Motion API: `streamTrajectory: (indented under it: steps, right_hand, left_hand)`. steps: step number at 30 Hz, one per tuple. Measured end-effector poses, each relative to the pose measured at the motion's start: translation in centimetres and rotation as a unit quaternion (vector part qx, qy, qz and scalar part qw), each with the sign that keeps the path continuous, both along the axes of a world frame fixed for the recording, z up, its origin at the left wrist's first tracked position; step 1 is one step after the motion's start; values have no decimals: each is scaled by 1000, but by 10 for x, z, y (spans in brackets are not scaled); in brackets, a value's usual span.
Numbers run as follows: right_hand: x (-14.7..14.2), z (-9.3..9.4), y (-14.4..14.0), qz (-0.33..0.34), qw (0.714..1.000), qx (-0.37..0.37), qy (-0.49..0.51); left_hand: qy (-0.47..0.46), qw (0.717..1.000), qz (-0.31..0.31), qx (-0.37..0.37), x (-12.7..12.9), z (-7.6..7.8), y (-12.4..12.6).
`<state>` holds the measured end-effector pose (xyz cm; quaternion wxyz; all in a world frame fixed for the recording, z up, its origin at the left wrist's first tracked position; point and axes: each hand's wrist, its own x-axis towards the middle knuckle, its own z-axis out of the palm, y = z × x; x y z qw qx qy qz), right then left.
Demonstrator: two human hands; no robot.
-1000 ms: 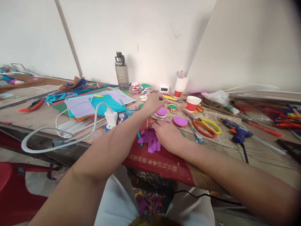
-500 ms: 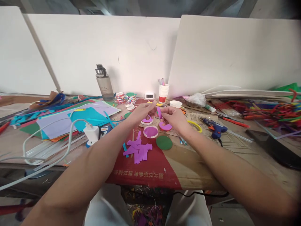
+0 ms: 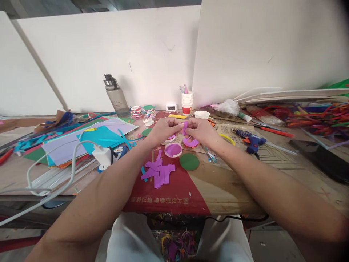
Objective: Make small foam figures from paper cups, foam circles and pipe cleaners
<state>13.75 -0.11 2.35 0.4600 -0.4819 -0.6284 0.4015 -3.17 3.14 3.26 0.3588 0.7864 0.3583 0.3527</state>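
- I see white wall panels (image 3: 109,58) filling the upper frame.
- A cluttered wooden workbench (image 3: 300,171) spans the middle.
- Grey floor (image 3: 272,247) shows at lower right.
- Soft, even daylight.

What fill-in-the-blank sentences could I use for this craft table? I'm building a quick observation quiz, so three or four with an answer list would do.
1. Both hands, the left hand and the right hand, pinch a small strip of ____ paper between them.
2. The flat paper circle lying near the loose strips is ____.
3. The glue gun right of the hands is ____.
4. The stacked paper cups by the wall hold ____.

Missing words: purple; green; blue; pens
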Motion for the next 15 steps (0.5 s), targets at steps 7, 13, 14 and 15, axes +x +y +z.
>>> streamTrajectory:
  steps: [7, 13, 14, 15]
  right_hand:
    - [23, 11, 6, 13, 996, -39, -80]
    - [26, 15, 8, -44, 999, -13, -19]
    - [25, 15, 8, -46, 999, -9, -23]
    - [25, 15, 7, -46, 999, -7, -27]
  left_hand:
    - [126, 991, 42, 18, 1, 4, -5]
    - [280, 950, -79, 112, 12, 9, -29]
    - [307, 938, -108, 122, 14, 9, -32]
    - [333, 924, -131, 135, 15, 9, -36]
